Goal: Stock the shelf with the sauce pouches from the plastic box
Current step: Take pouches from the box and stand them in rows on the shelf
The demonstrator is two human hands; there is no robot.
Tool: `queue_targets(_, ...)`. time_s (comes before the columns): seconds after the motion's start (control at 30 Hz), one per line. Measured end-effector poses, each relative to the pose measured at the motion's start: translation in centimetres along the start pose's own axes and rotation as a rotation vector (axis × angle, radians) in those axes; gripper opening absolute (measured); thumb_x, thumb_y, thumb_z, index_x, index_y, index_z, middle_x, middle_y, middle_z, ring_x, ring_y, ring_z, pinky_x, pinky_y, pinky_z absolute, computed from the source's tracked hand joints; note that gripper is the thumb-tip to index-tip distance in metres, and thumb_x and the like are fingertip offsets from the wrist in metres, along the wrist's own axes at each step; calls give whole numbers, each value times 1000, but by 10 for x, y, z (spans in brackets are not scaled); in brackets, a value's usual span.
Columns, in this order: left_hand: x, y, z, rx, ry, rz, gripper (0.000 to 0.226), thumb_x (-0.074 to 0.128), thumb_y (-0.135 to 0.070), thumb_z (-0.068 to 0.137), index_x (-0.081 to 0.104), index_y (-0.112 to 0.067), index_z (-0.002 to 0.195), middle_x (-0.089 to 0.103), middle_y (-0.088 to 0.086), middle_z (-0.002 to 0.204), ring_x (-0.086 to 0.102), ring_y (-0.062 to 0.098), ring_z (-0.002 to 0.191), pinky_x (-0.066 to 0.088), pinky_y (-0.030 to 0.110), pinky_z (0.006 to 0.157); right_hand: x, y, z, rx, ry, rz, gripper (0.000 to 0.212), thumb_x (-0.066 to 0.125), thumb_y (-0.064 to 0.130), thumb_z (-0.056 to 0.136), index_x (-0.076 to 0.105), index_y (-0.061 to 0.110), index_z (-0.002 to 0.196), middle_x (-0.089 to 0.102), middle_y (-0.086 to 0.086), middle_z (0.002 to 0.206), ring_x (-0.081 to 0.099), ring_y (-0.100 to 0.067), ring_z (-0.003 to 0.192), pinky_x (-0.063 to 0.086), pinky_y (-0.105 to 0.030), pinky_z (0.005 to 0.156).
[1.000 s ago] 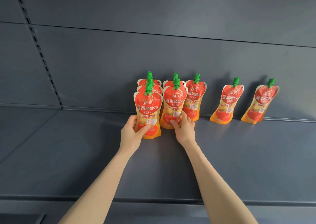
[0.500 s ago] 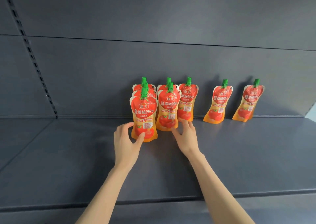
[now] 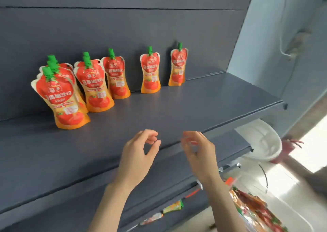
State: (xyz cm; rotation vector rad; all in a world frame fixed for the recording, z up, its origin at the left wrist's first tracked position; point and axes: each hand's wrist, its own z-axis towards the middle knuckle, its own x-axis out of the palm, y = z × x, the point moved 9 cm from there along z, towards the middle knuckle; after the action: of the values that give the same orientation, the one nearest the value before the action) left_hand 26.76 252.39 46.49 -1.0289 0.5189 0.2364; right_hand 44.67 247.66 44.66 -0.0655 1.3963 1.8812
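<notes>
- The sauce pouches [image 3: 95, 88] stand upright on the dark grey shelf [image 3: 194, 107], long axes vertical, green caps pointing up and printed fronts facing outward.
- At the left, three pouches stand in a file one behind another; the front pouch [image 3: 60, 100] tilts slightly to the left.
- Just to their right a pair stands one behind the other, then a single pouch [image 3: 115, 77] beside them near the back panel.
- Two more pouches [image 3: 150, 72] stand apart from each other further right, close to the back panel.
- The left hand [image 3: 139, 153] hangs in front of the shelf edge, fingers loosely curled, holding nothing.
- The right hand [image 3: 198, 152] is beside it, blurred, fingers half curled and empty.
- At lower right, the clear plastic box [image 3: 283, 212] holds more pouches [image 3: 256, 208] lying flat, long axes slanting.
</notes>
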Motion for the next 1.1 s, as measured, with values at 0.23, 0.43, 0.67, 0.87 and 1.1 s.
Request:
queue_targets(0.23, 195, -51, -114, -122, 336, -154, 21, 67, -8, 83, 62, -28, 85, 66, -12, 79, 60, -3, 76, 47, 17, 72, -139, -140, -136, 268, -30, -173, 13, 59, 16, 88, 66, 22, 96, 66, 10, 91, 64, -11, 83, 49, -22, 73)
queue_targets(0.43, 324, -86, -190, -176, 619, -159, 28, 65, -15, 84, 55, -40, 84, 66, -12, 79, 60, -2, 77, 46, 16, 72, -236, -228, -219, 527, -109, -180, 9, 61, 15, 89, 66, 15, 96, 67, 5, 92, 62, -9, 82, 46, -21, 72)
queue_targets(0.67, 430, -105, -193, -237, 751, -145, 15, 63, -19, 86, 60, -31, 94, 65, -16, 83, 59, -4, 81, 47, 17, 73, -300, -312, -229, 697, -159, -148, 11, 59, 14, 91, 67, 12, 98, 66, 6, 91, 61, -9, 82, 44, -9, 67)
queue_targets(0.87, 544, -79, -170, -347, 807, -143, 17, 63, -17, 86, 59, -33, 91, 65, -16, 81, 58, -6, 80, 42, 5, 67, -319, -418, -201, 851, -103, -123, 11, 57, 18, 93, 65, 15, 100, 67, 4, 94, 63, -12, 85, 52, -29, 74)
queue_targets(1.1, 661, -8, -173, -701, 825, -128, 12, 60, -17, 89, 59, -24, 98, 64, -9, 90, 59, 3, 87, 43, 10, 69, -314, -553, -165, 1057, 48, -80, 15, 55, 18, 93, 67, 12, 102, 68, 4, 93, 62, -10, 86, 50, -22, 75)
